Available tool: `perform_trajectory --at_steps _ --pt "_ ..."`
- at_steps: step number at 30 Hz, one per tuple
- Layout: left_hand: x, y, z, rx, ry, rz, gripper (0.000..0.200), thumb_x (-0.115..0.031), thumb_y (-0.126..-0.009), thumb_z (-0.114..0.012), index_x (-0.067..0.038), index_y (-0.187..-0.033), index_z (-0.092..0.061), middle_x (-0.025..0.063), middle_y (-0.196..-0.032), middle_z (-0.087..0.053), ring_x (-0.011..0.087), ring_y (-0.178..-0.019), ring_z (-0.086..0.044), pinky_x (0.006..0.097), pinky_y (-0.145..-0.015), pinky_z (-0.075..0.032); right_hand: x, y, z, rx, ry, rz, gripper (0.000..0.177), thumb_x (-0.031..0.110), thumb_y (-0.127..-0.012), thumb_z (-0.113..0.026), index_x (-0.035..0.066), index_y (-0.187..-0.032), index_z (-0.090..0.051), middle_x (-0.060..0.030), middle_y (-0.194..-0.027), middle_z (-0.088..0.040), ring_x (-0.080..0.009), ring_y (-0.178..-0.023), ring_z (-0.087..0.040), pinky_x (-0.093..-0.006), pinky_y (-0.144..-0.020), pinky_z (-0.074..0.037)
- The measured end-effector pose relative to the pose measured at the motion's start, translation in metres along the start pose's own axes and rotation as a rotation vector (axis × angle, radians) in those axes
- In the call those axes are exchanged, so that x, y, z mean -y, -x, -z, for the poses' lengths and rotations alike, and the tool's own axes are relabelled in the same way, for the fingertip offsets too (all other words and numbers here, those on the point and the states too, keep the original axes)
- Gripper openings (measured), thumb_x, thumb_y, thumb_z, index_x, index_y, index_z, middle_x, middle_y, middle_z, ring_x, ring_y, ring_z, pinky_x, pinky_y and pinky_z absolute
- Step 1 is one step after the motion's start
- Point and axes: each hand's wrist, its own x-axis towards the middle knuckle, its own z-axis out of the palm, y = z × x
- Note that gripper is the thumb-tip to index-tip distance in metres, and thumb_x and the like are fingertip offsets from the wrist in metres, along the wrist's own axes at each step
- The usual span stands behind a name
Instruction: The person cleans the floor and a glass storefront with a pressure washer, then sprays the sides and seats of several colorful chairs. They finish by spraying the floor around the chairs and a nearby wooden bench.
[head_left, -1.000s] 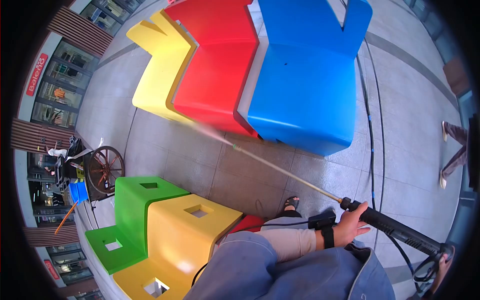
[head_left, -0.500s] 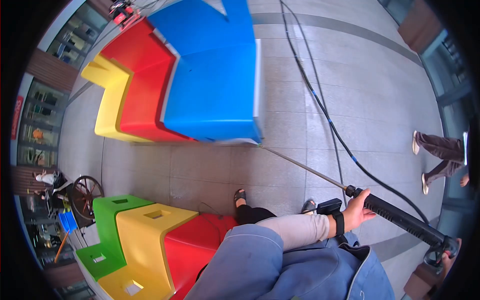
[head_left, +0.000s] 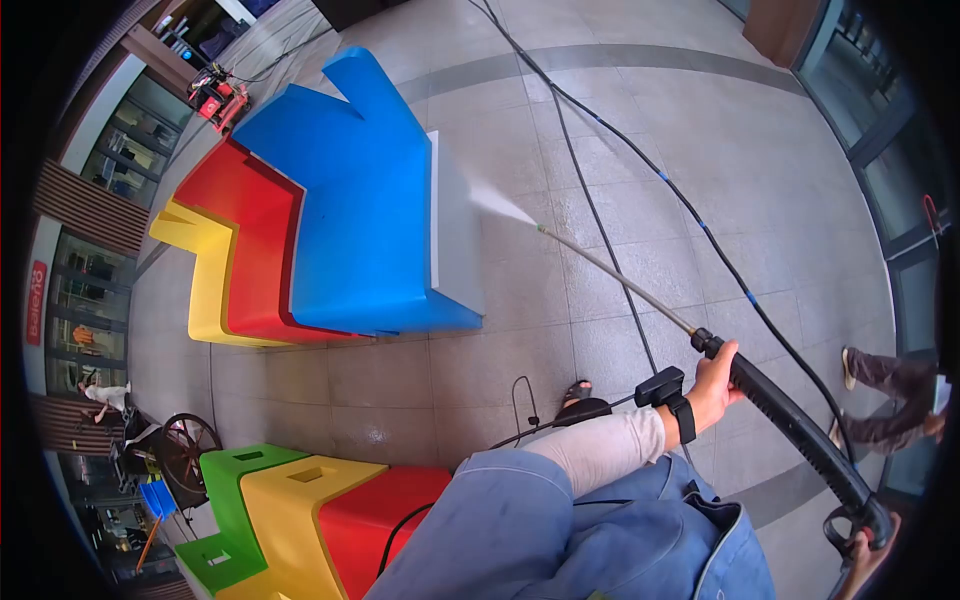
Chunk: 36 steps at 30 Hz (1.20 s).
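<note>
My left hand, with a device strapped to the wrist, is wrapped round the front of a black pressure washer wand. At the lower right my right hand is closed round the wand's trigger handle, partly hidden by it. The metal lance points up and left, and white spray leaves its nozzle toward the side of the blue seat. A red seat and a yellow seat stand beside the blue one.
Green, yellow and red seats stand at the lower left. A black hose crosses the tiled floor. A person's legs are at the right. A spoked wheel stands at left.
Spray now shows at the nozzle, which has moved up in view. The blue seat appears further left and lower, with more of its side showing. The person at the right appears lower in view.
</note>
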Motion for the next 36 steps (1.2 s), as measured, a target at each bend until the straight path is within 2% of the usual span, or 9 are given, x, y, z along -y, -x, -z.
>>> perform_trajectory --at_steps 3,5,14,19,26,31,32,34,36 --pt "-0.017 -0.039 0.022 -0.121 0.031 0.046 0.030 -0.037 -0.078 -0.055 -0.010 -0.086 -0.044 0.0041 -0.077 -0.052 0.0194 -0.070 -0.056 0.0414 -0.067 -0.048 0.000 -0.050 -0.036 0.112 0.015 0.080 0.079 0.036 -0.068 -0.069 0.000 -0.126 -0.031 -0.0116 -0.093 -0.051 -0.0160 -0.068 -0.054 -0.0235 -0.060 -0.043" --pt "-0.039 -0.058 0.025 -0.168 0.069 0.054 0.031 -0.038 -0.078 -0.055 -0.011 -0.086 -0.044 0.0042 -0.078 -0.052 0.0196 -0.073 -0.056 0.0425 -0.069 -0.047 0.153 -0.070 -0.085 0.014 0.093 0.191 0.053 0.009 -0.060 -0.078 -0.005 -0.102 -0.049 -0.0133 -0.090 -0.055 -0.0199 -0.076 -0.054 -0.0307 -0.067 -0.047" --pt "-0.194 -0.167 -0.070 0.057 0.127 -0.043 0.031 -0.038 -0.081 -0.052 -0.009 -0.087 -0.043 0.0046 -0.077 -0.053 0.0190 -0.073 -0.057 0.0399 -0.072 -0.048 0.266 -0.250 -0.154 -0.025 0.095 0.172 0.044 0.013 -0.066 -0.073 -0.008 -0.098 -0.049 -0.0135 -0.082 -0.063 -0.0156 -0.063 -0.057 -0.0249 -0.056 -0.048" --pt "-0.265 -0.213 -0.135 0.181 0.158 -0.068 0.032 -0.039 -0.082 -0.051 -0.009 -0.088 -0.042 0.0056 -0.081 -0.053 0.0197 -0.078 -0.057 0.0427 -0.075 -0.048 0.343 -0.358 -0.163 -0.015 0.022 0.088 0.037 0.008 -0.070 -0.066 -0.009 -0.098 -0.050 -0.0133 -0.085 -0.061 -0.0185 -0.072 -0.057 -0.0270 -0.068 -0.046" --pt "-0.337 -0.302 -0.174 0.056 0.312 -0.061 0.025 -0.034 -0.082 -0.052 -0.012 -0.091 -0.043 0.0067 -0.085 -0.055 0.0213 -0.081 -0.057 0.0454 -0.075 -0.046 0.367 -0.539 -0.218 0.204 0.071 0.187 0.053 0.017 -0.074 -0.066 -0.009 -0.112 -0.041 -0.0134 -0.089 -0.061 -0.0184 -0.077 -0.057 -0.0255 -0.071 -0.046" --pt "-0.438 -0.377 -0.191 -0.069 0.348 -0.342 0.025 -0.035 -0.082 -0.052 -0.011 -0.082 -0.047 0.0051 -0.077 -0.057 0.0200 -0.077 -0.057 0.0399 -0.072 -0.046 0.362 -0.699 -0.305 0.446 -0.008 0.313 0.078 0.038 -0.073 -0.063 0.001 -0.130 -0.026 -0.0146 -0.111 -0.045 -0.0223 -0.100 -0.048 -0.0305 -0.086 -0.037" --pt "-0.452 -0.386 -0.199 -0.054 0.364 -0.418 0.027 -0.037 -0.083 -0.051 -0.010 -0.081 -0.049 0.0054 -0.076 -0.057 0.0193 -0.076 -0.057 0.0374 -0.071 -0.047 0.368 -0.734 -0.307 0.621 0.087 0.334 0.072 0.036 -0.079 -0.056 0.001 -0.132 -0.022 -0.0152 -0.123 -0.037 -0.0239 -0.118 -0.032 -0.0339 -0.100 -0.020" --pt "-0.477 -0.399 -0.225 -0.065 0.360 -0.444 0.028 -0.038 -0.083 -0.051 -0.011 -0.082 -0.050 0.0046 -0.078 -0.058 0.0178 -0.077 -0.058 0.0364 -0.072 -0.047 0.377 -0.801 -0.321 0.686 0.034 0.464 0.064 0.022 -0.080 -0.053 -0.001 -0.131 -0.022 -0.0158 -0.121 -0.038 -0.0229 -0.115 -0.036 -0.0332 -0.098 -0.023" --pt "-0.492 -0.410 -0.253 -0.129 0.389 -0.422 0.028 -0.039 -0.082 -0.052 -0.011 -0.084 -0.050 0.0043 -0.081 -0.058 0.0176 -0.080 -0.058 0.0365 -0.074 -0.046 0.405 -0.849 -0.330 0.741 -0.036 0.196 0.056 0.019 -0.077 -0.061 -0.005 -0.120 -0.034 -0.0126 -0.099 -0.052 -0.0200 -0.088 -0.049 -0.0290 -0.081 -0.037"
